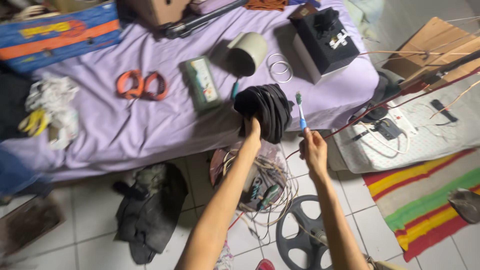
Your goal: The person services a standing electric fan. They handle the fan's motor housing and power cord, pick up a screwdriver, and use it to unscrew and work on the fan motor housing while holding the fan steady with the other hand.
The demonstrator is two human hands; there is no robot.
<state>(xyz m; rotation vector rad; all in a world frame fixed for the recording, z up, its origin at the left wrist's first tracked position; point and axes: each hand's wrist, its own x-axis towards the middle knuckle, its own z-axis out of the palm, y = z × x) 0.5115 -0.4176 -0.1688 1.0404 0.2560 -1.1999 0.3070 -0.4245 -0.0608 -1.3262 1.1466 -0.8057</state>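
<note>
My left hand (252,131) grips a black ribbed fan-like part (265,110) from below and holds it up over the edge of the bed. My right hand (313,150) holds a blue and white toothbrush (301,109) upright, its bristled head just right of the black part, close to it but apart. Both forearms reach up from the bottom of the view.
A lilac sheet (150,115) covers the bed, which carries a grey pot (247,52), two metal rings (280,67), a green box (202,82), orange rings (141,85) and a black box (325,40). On the tiled floor lie tangled wires (265,185), a black wheel-like frame (302,235), dark cloth (150,210) and a striped rug (425,200).
</note>
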